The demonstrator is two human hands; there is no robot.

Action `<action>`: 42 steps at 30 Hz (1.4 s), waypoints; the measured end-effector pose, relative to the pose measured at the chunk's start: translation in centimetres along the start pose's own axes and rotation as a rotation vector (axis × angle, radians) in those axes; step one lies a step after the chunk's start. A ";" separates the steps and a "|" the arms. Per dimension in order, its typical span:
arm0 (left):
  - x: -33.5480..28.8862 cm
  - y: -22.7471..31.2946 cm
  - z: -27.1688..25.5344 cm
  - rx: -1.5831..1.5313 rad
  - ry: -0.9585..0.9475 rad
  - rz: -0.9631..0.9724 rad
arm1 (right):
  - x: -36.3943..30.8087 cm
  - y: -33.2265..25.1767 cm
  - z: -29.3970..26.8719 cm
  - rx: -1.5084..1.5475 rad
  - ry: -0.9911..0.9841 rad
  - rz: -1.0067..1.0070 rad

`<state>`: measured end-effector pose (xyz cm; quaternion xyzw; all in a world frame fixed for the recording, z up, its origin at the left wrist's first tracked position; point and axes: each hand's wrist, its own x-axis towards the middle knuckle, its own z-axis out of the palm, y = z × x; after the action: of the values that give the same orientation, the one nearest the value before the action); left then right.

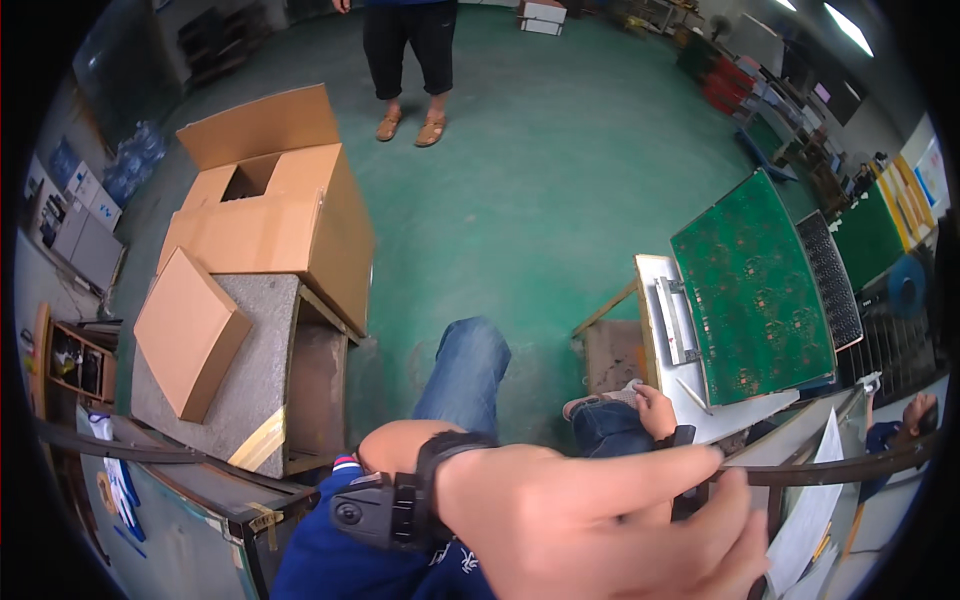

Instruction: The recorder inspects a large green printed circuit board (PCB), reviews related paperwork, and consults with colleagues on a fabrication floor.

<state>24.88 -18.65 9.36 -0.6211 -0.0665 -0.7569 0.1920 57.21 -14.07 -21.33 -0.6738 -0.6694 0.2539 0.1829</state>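
Close in front, my left hand (610, 510) reaches across to the right, its fingers stretched out and slightly smeared by motion. A black wrist strap with a small camera (375, 510) is on that arm, below a blue sleeve. Beyond its fingertips, my right hand (655, 412) is held above my jeans leg, beside the edge of a white table. Its fingers are loosely bent and I see nothing in them. A black band (685, 437) circles the right wrist, and my left fingers partly cover the right forearm. Whether they touch it I cannot tell.
A green circuit panel (755, 290) leans on the white table (655, 270) at right, near a metal bar (675, 320). At left a flat carton (190, 335) lies on a grey-topped stand (260, 310), beside a large open carton (270, 220). A person (410, 50) stands ahead.
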 end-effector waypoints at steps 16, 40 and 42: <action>-1.9 -4.4 -5.2 0.267 -0.682 -0.142 | 0.5 -6.2 1.0 -0.444 0.084 -0.242; -34.6 -1.9 -12.3 0.426 -1.332 -0.792 | 1.7 -3.4 1.6 -0.166 0.224 0.059; -35.2 -2.3 -11.3 0.410 -1.321 -0.819 | 1.0 -3.1 0.9 -0.030 0.331 -0.010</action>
<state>19.14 -12.99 -26.79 -0.8194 -0.5263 -0.2163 -0.0696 54.15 -13.01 -20.37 -0.7058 -0.6371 0.1287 0.2819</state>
